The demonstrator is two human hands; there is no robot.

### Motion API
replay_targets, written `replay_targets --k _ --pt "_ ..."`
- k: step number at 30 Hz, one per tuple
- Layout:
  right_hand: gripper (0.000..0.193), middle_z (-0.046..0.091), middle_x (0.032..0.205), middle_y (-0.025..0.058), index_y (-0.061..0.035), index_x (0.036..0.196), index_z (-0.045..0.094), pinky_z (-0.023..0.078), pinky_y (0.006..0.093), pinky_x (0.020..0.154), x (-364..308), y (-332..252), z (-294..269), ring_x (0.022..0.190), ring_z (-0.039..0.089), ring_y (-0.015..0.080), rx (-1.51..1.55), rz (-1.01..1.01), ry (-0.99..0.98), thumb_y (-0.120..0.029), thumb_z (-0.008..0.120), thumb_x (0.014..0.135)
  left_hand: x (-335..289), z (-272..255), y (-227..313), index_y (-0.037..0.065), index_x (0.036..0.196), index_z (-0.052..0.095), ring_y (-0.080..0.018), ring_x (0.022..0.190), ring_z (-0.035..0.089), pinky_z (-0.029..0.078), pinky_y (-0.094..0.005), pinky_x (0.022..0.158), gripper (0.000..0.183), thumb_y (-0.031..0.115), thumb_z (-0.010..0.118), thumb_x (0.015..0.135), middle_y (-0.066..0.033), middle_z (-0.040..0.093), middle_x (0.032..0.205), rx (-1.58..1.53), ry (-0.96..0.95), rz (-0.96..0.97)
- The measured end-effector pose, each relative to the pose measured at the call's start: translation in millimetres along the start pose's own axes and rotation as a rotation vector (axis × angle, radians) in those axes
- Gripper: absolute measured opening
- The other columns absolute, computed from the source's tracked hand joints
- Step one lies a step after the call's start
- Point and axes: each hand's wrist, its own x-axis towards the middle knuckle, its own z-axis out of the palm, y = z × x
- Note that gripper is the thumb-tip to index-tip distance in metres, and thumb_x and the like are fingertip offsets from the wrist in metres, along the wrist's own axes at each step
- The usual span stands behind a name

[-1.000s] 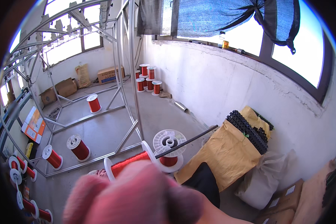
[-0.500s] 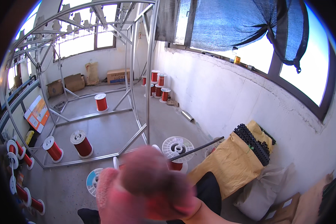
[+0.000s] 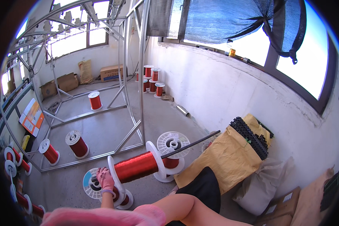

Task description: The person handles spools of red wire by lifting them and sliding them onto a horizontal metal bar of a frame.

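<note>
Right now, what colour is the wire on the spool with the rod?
Red wire, seen best in the head view.

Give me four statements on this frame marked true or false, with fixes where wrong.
1. The black rod sticks out of the red spool beside the left hand. True.
2. The left hand is at that spool's right end. False: it is at the left end.
3. The right hand shows at the picture's lower edge. True.
4. The metal tube lies on the windowsill. False: it lies on the floor.
</note>
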Motion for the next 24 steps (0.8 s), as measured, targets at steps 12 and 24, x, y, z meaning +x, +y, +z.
replay_targets --k 12,24 --pt "0.041 0.059 0.125 0.0105 -0.0034 0.141 0.042 0.043 0.0313 0.099 -61 -11 -51 0.119 0.055 0.0188 -0.447 0.453 0.185 -0.02 0.046 0.103 2 16 -22 0.011 0.084 0.073 -0.0216 0.104 0.062 0.04 -0.0399 0.102 0.026 0.029 0.054 0.088 -0.0044 0.07 0.094 0.038 -0.001 -0.02" --pt "0.074 0.03 0.152 0.027 0.0079 0.148 0.023 0.028 0.0429 0.114 -218 -99 -236 0.141 0.03 0.0404 -2.095 0.347 1.325 -0.02 0.062 0.091 -2 -18 11 0.005 0.077 0.072 -0.0237 0.103 0.063 0.038 -0.0397 0.105 0.043 0.036 0.048 0.095 -0.0098 0.071 0.091 -0.1 0.087 -0.14"
